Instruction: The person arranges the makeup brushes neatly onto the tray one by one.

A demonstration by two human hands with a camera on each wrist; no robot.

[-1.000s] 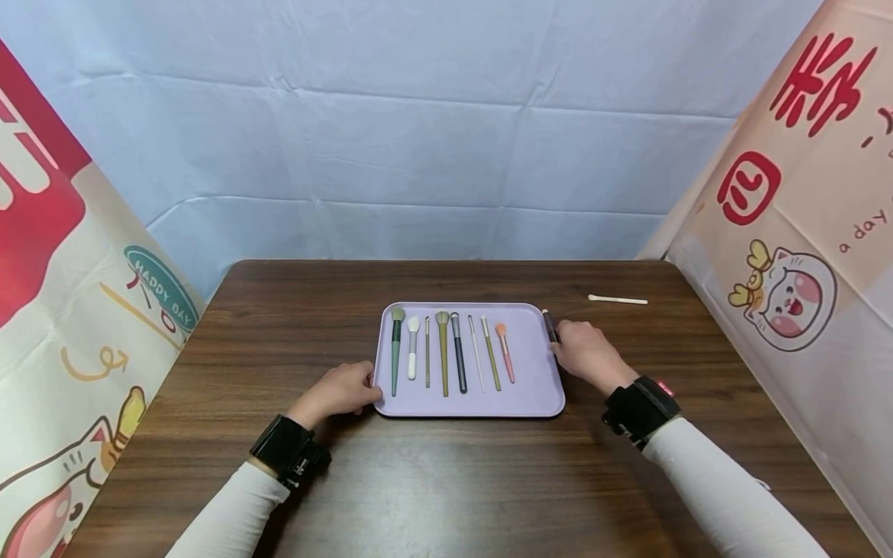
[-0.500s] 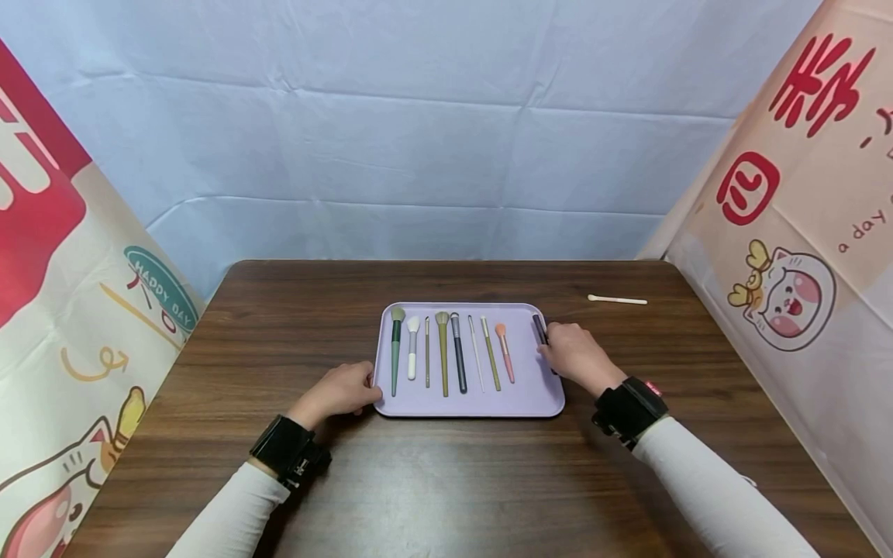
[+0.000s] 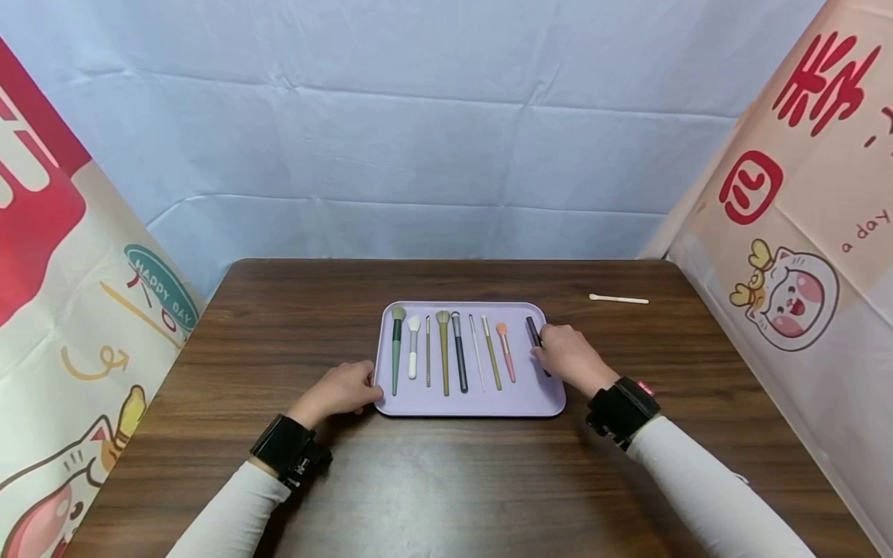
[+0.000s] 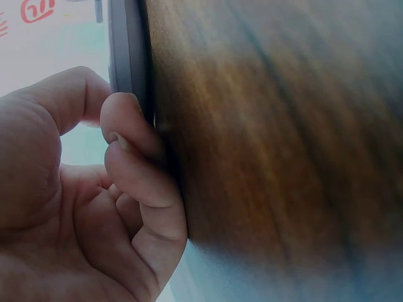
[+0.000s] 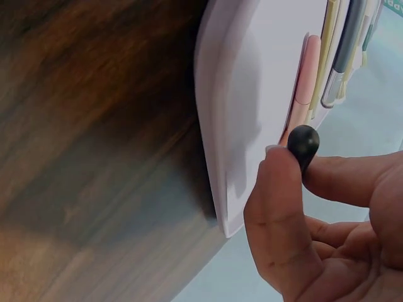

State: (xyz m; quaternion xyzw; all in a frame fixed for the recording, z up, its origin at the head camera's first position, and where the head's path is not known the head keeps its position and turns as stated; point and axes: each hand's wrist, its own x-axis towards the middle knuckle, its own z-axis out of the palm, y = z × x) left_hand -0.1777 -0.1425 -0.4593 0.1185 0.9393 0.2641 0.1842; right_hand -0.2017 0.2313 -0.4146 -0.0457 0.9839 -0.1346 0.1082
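A lavender tray (image 3: 412, 404) lies on the table with several makeup brushes side by side in it, among them a green one (image 3: 396, 349), a navy one (image 3: 459, 353) and a pink one (image 3: 505, 353). At the tray's left side my left hand (image 3: 343, 387) pinches the rim, thumb on top; the left wrist view shows the curled fingers (image 4: 148, 182) against its edge. Over the tray's right end my right hand (image 3: 572, 356) pinches a black makeup brush (image 3: 533, 332) between thumb and fingers. Its rounded black handle end (image 5: 304, 143) shows in the right wrist view.
A thin white makeup brush (image 3: 619, 299) lies on the wooden table (image 3: 446, 480) behind and right of the tray. A pale blue cloth (image 3: 418, 155) hangs at the back, with printed cloths at both sides.
My right hand has moved left with the black makeup brush, from the tray's right rim to inside it. The left hand has stayed at the tray's left side.
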